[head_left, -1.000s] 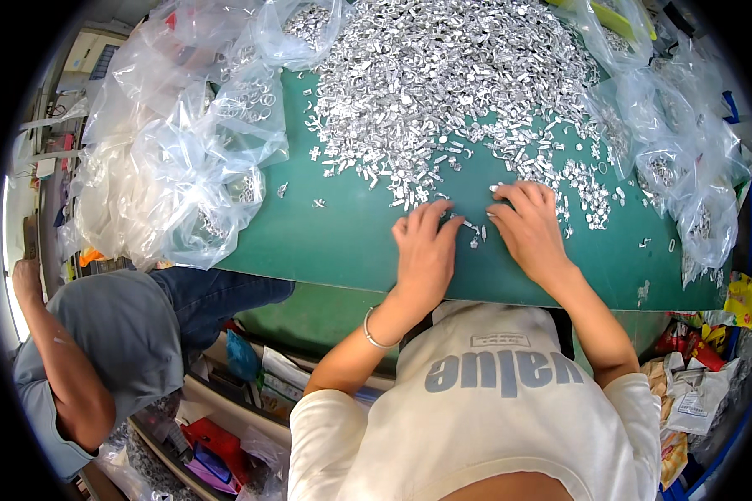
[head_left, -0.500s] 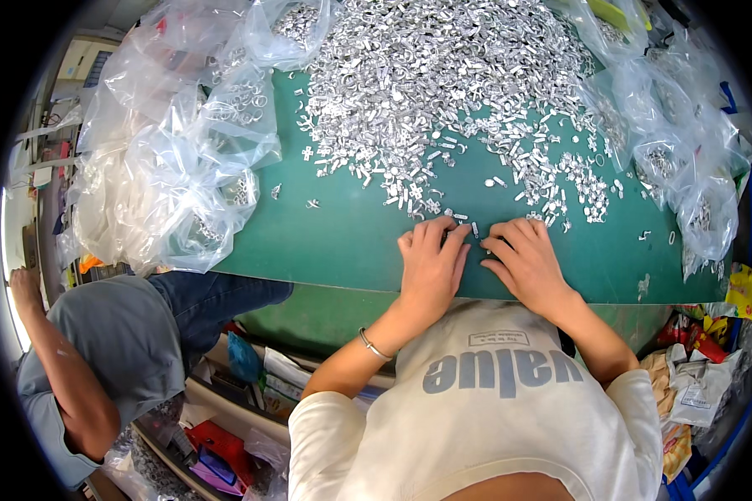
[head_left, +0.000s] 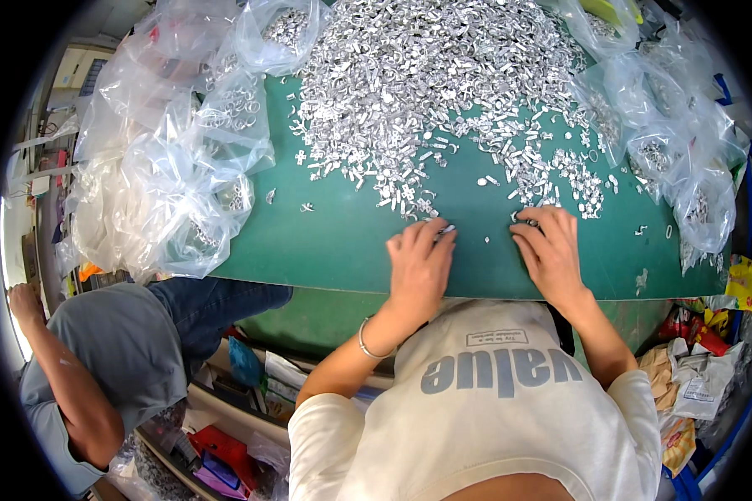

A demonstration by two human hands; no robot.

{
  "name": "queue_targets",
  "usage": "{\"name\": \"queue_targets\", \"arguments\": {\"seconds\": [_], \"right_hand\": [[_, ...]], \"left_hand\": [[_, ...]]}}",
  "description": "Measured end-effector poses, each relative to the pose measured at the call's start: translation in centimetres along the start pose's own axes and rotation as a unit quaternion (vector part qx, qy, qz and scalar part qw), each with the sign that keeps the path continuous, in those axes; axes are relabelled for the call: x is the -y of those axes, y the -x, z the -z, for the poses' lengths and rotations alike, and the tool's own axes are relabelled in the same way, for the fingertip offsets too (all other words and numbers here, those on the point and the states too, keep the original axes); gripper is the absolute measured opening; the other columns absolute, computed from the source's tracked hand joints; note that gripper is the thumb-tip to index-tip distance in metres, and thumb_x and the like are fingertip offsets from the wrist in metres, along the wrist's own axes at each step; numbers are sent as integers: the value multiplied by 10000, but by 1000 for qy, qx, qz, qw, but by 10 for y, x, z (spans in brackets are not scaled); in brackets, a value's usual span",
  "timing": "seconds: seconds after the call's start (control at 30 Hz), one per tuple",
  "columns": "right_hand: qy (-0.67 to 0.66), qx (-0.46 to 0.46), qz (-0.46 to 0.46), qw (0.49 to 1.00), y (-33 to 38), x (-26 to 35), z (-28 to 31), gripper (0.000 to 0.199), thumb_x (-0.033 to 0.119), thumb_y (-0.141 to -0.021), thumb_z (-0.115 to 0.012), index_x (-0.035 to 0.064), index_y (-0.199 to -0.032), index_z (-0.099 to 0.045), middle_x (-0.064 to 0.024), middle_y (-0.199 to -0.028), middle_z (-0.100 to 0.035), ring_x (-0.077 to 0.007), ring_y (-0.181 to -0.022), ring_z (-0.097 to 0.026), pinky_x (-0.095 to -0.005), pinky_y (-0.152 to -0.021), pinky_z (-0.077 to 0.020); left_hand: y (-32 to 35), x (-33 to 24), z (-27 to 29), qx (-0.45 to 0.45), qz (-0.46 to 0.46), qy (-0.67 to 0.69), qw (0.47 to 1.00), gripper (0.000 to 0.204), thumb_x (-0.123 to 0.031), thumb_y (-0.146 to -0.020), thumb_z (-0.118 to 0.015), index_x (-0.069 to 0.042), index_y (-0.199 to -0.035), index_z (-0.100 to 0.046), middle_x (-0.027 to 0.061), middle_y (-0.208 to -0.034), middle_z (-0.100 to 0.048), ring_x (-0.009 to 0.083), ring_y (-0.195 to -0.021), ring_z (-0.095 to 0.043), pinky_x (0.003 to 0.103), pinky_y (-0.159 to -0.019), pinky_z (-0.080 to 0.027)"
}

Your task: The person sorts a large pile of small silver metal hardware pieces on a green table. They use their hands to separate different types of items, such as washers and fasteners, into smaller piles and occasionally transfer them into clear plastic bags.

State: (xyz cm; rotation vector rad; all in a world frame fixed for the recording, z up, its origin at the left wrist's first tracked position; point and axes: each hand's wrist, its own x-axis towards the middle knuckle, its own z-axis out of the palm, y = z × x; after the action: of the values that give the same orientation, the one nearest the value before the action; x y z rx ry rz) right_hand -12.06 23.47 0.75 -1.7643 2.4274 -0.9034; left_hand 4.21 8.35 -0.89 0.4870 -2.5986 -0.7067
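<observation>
Head view: left hand and right hand lie flat, fingers spread, holding nothing, on the green mat at the near edge of a heap of small silver metal parts. These pieces look light, stiff and slippery; fingertip pinching should suit them.

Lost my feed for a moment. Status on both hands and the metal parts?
Left hand flat on green mat, fingertips on small silver parts. Right hand likewise, at the pile's edge. Clear bags flank both sides.
</observation>
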Motion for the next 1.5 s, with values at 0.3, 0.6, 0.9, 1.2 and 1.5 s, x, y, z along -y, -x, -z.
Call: {"name": "queue_targets", "arguments": {"seconds": [0.3, 0.6, 0.9, 1.2, 1.5], "right_hand": [[-27, 49, 44, 997, -4, 16, -21, 252, 20, -740, -651, 30, -991, -632, -67, -997, -576, -243, -907, -528, -377, -825, -389], [-70, 12, 17, 997, -7, 19, -20, 217, 30, -742, -694, 25, -951, -637, -62, -976, -583, -241, -898, -525, -383, -798, -382], [-19, 4, 17, 1000, -11, 12, -17, 160, 50, -751, -716, 53, -879, -620, -50, -937, -581, -232, -878, -525, -381, -782, -366], [-129, -27, -32, 991, -21, 6, -2, 129, 31, -759, -728, 51, -846, -635, -48, -811, -638, -228, -760, -555, -343, -737, -373], [-495, -182, -125, 841, -266, -71, 69, 352, 307, -949, -598, 10, -1128, -658, -76, -1008, -677, -148, -935, -600, -304, -839, -474]], "left_hand": [[6, 26, 20, -94, 77, -28, 992, 268, 38, -751, -696, -70, -995, -666, 61, -1042, -590, 244, -926, -532, 361, -801, -364], [-7, -4, 2, -32, 25, 42, 998, 315, -52, -753, -741, -95, -1054, -661, 39, -987, -551, 215, -879, -510, 362, -777, -328], [-2, -20, -5, -2, 51, 91, 995, 289, -26, -767, -717, -65, -1046, -655, 62, -983, -555, 240, -907, -526, 367, -793, -345], [-6, -33, 3, 27, 82, 218, 972, 254, 17, -795, -682, -14, -1045, -650, 126, -1013, -583, 303, -931, -561, 371, -806, -462], [-9, -30, 7, 37, 67, 194, 978, 227, 22, -810, -671, -14, -1033, -654, 131, -1013, -593, 312, -931, -573, 376, -814, -476]]}}
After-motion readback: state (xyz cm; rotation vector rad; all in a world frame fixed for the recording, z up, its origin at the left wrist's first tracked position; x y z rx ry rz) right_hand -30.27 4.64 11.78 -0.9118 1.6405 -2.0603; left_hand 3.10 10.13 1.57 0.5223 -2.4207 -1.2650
